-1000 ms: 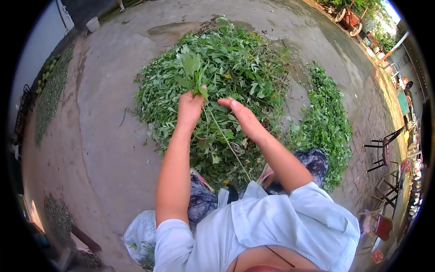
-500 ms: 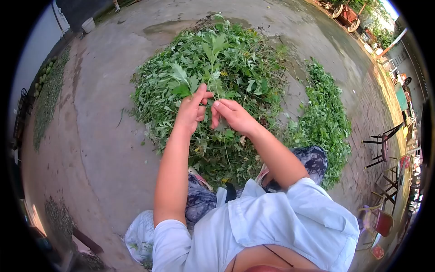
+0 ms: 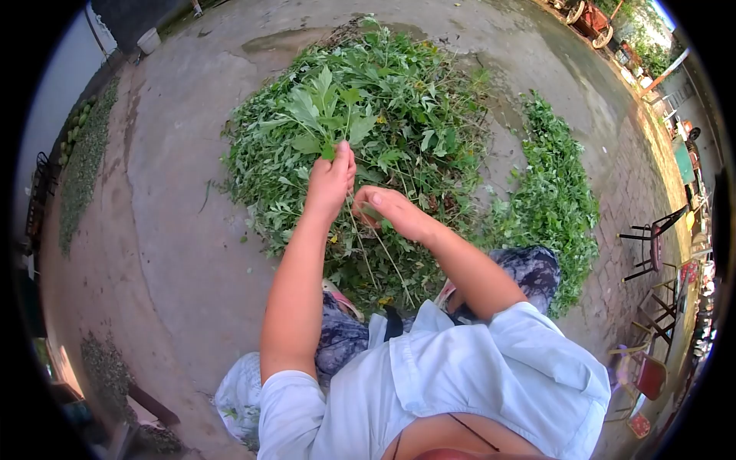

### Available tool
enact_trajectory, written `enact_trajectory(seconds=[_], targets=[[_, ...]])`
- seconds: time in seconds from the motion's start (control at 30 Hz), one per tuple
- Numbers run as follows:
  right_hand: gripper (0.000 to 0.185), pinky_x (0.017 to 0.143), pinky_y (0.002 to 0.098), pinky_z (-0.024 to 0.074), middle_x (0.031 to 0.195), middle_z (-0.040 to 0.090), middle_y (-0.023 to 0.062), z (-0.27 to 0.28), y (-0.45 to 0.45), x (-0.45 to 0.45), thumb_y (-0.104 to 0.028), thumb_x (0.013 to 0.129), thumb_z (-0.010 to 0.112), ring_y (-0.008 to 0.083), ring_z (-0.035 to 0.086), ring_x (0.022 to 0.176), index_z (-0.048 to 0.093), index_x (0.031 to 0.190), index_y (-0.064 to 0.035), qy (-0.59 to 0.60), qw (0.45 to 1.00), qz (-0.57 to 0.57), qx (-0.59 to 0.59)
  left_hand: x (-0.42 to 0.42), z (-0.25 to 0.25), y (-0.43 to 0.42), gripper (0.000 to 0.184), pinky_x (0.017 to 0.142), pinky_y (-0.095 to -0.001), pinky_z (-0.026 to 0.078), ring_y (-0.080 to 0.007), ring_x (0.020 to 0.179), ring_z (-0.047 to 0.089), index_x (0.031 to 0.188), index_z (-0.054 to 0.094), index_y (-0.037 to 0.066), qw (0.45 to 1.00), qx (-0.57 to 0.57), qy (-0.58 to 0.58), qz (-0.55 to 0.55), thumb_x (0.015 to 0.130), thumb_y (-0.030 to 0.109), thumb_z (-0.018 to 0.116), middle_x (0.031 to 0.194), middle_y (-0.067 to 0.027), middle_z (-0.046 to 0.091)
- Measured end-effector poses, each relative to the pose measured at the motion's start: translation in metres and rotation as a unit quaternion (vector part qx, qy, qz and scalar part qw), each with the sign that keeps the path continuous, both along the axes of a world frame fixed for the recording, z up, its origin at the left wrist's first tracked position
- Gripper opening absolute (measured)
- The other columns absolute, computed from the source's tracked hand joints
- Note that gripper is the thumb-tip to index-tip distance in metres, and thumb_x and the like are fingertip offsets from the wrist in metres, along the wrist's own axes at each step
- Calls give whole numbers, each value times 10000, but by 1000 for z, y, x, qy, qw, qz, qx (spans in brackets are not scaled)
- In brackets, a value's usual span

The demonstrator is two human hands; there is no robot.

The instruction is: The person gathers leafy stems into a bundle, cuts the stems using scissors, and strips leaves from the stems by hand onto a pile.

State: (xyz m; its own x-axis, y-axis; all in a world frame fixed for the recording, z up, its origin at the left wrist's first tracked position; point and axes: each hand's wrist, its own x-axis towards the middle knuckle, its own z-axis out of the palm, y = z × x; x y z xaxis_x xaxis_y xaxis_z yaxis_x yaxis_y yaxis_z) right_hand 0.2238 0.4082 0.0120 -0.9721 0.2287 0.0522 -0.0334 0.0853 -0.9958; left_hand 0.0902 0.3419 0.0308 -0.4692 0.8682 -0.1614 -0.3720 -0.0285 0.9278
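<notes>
My left hand [image 3: 331, 182] is closed round leafy green stems [image 3: 326, 113], and their lobed leaves fan out above the fist. Long thin bare stalks [image 3: 366, 253] trail down below it. Just right of and below that fist, my right hand [image 3: 389, 213] is curled with its fingers bent in beside the stalks. A bit of green leaf [image 3: 372, 213] shows between its thumb and fingers. Under both hands lies a large heap of cut leafy plants [image 3: 268, 165] on the concrete.
A second, narrower pile of green plants [image 3: 548, 192] lies to my right. A white sack [image 3: 239, 395] sits by my left side. Chairs [image 3: 654, 244] stand at the far right, and a white bucket [image 3: 149, 41] at the upper left. More plants [image 3: 86, 165] are spread along the left wall.
The upright stem between my hands has joined the leaves in my left hand, which has closed into a fist. My right hand has moved slightly down and curled.
</notes>
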Motion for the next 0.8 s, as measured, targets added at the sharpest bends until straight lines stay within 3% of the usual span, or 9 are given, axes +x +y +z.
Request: enact_trajectory(seconds=[0.13,0.3,0.4,0.43,0.53,0.57,0.63,0.7,0.8], targets=[[340,543,379,391,617,502,136,13,-9,1,-386,850,438,314,507,596,477,780,-55,-3,944,-87,317,1,-13,5,333,398,-211,201,-47,434,250,703,385,95,990,-43,125,46,920,347,386,541,50,319],[292,524,413,392,608,516,118,6,-13,0,-264,846,481,341,497,577,450,667,-35,-9,929,-185,320,3,-7,5,338,391,-213,199,-41,427,256,693,382,103,987,-72,129,60,913,358,399,527,59,303],[201,503,338,379,597,467,107,4,-17,12,-123,809,543,289,471,547,441,666,-25,217,870,-274,349,-25,-29,2,326,393,-221,195,-38,430,253,679,387,103,961,-128,223,105,918,323,397,523,67,300],[216,497,297,350,597,436,63,6,-13,17,-126,834,516,186,439,526,442,661,-20,308,849,-366,225,-31,-29,-2,323,395,-220,193,-38,432,257,677,390,103,954,-128,226,150,919,317,396,523,69,300],[289,510,238,326,578,426,24,-11,27,33,-237,846,534,62,362,571,487,675,-10,78,920,-383,4,-53,-16,-26,297,404,-220,254,-52,450,302,750,441,68,966,-101,167,173,922,305,391,534,53,313],[313,556,244,398,598,523,69,-27,47,40,-298,851,527,146,503,586,558,726,-12,-184,950,-220,121,-58,-15,-33,293,410,-221,288,-59,457,325,788,461,51,969,-92,143,181,924,301,390,539,47,318],[344,642,326,443,695,589,83,-33,56,54,-381,788,578,201,570,695,614,842,-44,-393,843,149,335,-63,-14,-39,306,438,-218,348,-77,480,400,841,490,11,967,-94,135,194,926,283,377,542,33,334],[313,759,377,450,835,614,96,-48,54,47,-338,786,574,269,579,844,619,943,-71,-394,834,132,363,-65,-11,-43,303,436,-236,370,-81,483,390,898,488,14,974,-94,55,198,923,302,394,551,36,327],[265,788,377,442,914,600,110,-72,60,5,-224,759,573,292,561,881,604,972,-70,-132,892,-195,385,-64,-13,-41,262,398,-211,298,-55,456,336,901,497,32,980,-89,-2,177,916,281,417,570,45,330]])
